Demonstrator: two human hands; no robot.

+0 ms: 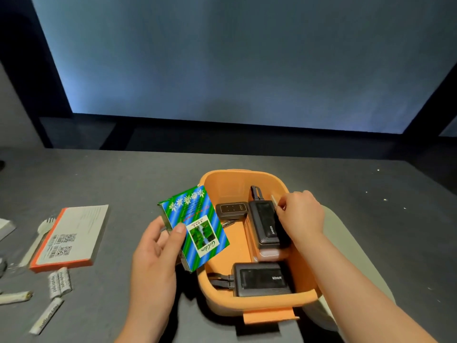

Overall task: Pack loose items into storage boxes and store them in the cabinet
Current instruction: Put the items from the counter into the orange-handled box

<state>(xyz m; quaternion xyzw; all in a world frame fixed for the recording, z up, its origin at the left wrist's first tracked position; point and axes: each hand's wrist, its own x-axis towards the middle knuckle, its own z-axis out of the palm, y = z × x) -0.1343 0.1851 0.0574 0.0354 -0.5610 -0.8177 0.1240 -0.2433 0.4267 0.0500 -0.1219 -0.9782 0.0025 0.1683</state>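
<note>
While my left hand (153, 253) holds the green packet (195, 226) at the orange box's (259, 304) rim on the worktop (123, 174), my right hand (303, 212) pinches a black charger (268, 225) inside the box.

Three power banks (268, 226) lie in the storage box (247, 304) on the worktop (123, 174); a booklet (71, 237) and sachets (58, 284) lie to its left.

An office-like or study setting is suggested by a dark grey matte desk (123, 174), set against a large pale blue-grey wall panel (235, 58).
</note>
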